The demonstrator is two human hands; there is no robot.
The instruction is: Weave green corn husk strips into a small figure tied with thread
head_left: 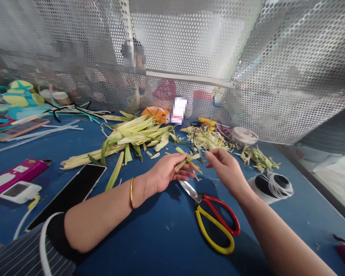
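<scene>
My left hand (172, 168), with a gold bangle at the wrist, is closed on a small knotted piece of corn husk (189, 163) whose strip ends stick out. Just to the right, my right hand (224, 165) has its thumb and fingers drawn together, and what they hold, if anything, is hidden. Below both hands lie scissors (199, 199) with one red and one yellow handle loop. Behind the left hand is a pile of long green and pale corn husks (135, 132). Shredded husk scraps (208, 138) lie beyond the right hand.
A spool of white cord (271, 186) stands at the right, near a small husk bunch (260, 158) and a white tape roll (245, 135). A black phone (71, 191) and purple device (20, 174) lie left. A perforated screen (186, 42) closes off the table's back.
</scene>
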